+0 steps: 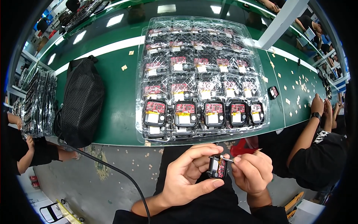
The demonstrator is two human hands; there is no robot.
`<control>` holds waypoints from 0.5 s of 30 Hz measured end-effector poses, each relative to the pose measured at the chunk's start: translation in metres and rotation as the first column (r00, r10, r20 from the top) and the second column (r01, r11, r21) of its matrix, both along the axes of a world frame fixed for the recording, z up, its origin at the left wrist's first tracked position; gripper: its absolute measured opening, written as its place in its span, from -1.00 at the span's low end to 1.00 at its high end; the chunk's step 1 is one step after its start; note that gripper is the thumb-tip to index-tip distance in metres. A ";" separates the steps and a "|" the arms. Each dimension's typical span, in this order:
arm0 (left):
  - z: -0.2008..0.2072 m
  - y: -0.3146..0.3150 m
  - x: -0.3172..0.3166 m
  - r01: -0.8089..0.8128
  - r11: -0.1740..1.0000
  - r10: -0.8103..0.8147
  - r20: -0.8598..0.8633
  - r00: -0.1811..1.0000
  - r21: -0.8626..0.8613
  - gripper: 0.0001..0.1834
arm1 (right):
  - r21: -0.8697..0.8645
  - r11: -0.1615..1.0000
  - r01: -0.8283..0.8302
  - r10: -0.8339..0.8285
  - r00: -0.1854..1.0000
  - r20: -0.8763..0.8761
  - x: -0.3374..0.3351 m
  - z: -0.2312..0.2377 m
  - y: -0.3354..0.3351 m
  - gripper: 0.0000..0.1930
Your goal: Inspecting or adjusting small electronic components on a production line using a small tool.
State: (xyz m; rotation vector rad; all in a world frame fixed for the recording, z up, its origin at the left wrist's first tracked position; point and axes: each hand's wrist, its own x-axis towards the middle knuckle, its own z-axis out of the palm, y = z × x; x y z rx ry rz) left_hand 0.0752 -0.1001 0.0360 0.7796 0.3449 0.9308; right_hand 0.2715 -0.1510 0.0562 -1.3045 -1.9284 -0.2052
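My left hand [188,177] grips a small black square device case [217,167] by its edges, above my lap. The open side shows a red circuit board, a white block and yellow tape. Between the thumb and fingers of my right hand [252,170] is a thin tweezers-like metal tool [228,160], its tip touching or close to the upper part of the case. I cannot tell whether it has one prong or two. Just beyond my hands, a clear plastic tray [167,139] on the green bench holds rows of similar cases, the front row uncovered.
A black mesh bag [82,100] lies left of the tray, near stacked clear trays [39,104]. A black cable [119,171] runs down past my left forearm. One loose case [274,92] and scattered paper bits lie right. A co-worker's arm [304,140] rests at the right bench edge.
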 end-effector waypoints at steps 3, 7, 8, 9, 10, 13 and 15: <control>-0.002 0.000 -0.001 0.027 0.999 -0.029 0.055 0.998 0.027 -0.34 | 0.001 1.000 -0.005 0.005 1.000 -0.017 -0.001 0.000 0.001 -0.71; -0.005 -0.001 0.001 0.020 0.999 -0.022 0.070 0.997 0.034 -0.33 | 0.003 1.000 -0.008 0.008 1.000 -0.017 0.000 -0.001 0.001 -0.71; -0.006 -0.002 0.001 0.019 0.999 -0.021 0.070 0.997 0.034 -0.33 | 0.002 1.000 -0.009 0.009 1.000 -0.018 0.000 -0.001 0.001 -0.71; -0.006 -0.002 0.001 0.020 0.999 -0.022 0.070 0.997 0.032 -0.33 | 0.003 1.000 -0.010 0.010 1.000 -0.015 0.000 -0.001 0.000 -0.71; -0.006 -0.002 0.002 0.021 0.999 -0.023 0.069 0.997 0.030 -0.33 | 0.003 1.000 -0.010 0.010 1.000 -0.012 0.000 -0.002 0.000 -0.71; -0.004 -0.002 0.001 0.027 1.000 -0.027 0.053 0.998 0.014 -0.34 | -0.010 1.000 -0.009 0.008 1.000 -0.027 0.001 -0.002 0.000 -0.73; 0.001 -0.002 0.002 0.003 1.000 -0.003 -0.002 1.000 -0.013 -0.34 | -0.037 0.999 -0.023 0.020 0.996 -0.089 0.001 -0.001 0.002 -0.75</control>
